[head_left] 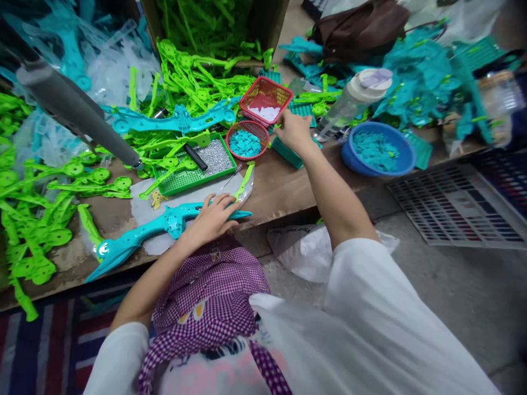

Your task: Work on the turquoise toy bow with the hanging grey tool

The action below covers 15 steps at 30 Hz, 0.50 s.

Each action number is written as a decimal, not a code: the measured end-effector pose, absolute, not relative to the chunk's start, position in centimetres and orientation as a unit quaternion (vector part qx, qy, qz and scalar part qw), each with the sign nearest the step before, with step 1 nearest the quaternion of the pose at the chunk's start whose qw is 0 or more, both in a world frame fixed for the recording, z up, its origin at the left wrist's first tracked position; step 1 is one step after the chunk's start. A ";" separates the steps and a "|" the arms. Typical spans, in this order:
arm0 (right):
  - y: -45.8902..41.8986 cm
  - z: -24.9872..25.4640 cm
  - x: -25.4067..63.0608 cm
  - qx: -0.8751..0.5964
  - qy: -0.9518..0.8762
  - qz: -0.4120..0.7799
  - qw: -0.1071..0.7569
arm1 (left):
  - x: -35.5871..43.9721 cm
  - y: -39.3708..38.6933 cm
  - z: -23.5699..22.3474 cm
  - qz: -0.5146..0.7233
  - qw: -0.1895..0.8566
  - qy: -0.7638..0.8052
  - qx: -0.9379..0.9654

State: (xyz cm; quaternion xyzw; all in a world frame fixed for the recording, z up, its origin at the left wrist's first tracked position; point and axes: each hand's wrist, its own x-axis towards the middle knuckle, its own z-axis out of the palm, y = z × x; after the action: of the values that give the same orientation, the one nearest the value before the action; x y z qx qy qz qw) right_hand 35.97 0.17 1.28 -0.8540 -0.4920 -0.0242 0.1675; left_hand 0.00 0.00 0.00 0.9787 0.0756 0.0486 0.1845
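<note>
Blue part (175,220) lies under the left hand (212,216), which rests loosely spread over its two-o'clock end, long axis running off to eight, while the right hand (294,131), curled so I can't tell whether it holds anything, is farther off toward one, beside the red basket (268,89)

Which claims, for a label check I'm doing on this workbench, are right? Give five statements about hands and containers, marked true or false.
1. The left hand lies on a turquoise plastic part. True.
2. The blue bowl stands right of the white-lidded bottle. True.
3. The right hand is inside the blue bowl. False: it is by the square red basket.
4. The green tray holds small silver pieces. True.
5. The round red basket holds white pieces. False: it holds turquoise pieces.
</note>
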 end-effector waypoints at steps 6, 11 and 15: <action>-9.7 2.7 26.2 -0.770 -0.441 0.106 0.448 | 1.1 0.5 -1.3 0.050 0.238 0.088 0.966; -15.3 -1.6 17.1 -0.627 -0.286 0.366 0.625 | 1.8 1.7 -0.4 0.106 0.342 0.095 0.929; -16.2 -2.2 13.7 -0.575 -0.209 0.397 0.684 | 2.2 3.7 1.8 0.106 0.446 0.099 0.883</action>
State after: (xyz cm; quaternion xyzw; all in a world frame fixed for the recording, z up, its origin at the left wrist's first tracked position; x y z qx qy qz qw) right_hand 13.69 -16.24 -2.22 -0.5747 -0.2088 0.3972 0.6844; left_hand 2.24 3.72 1.81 0.8830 0.0992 0.1062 0.4464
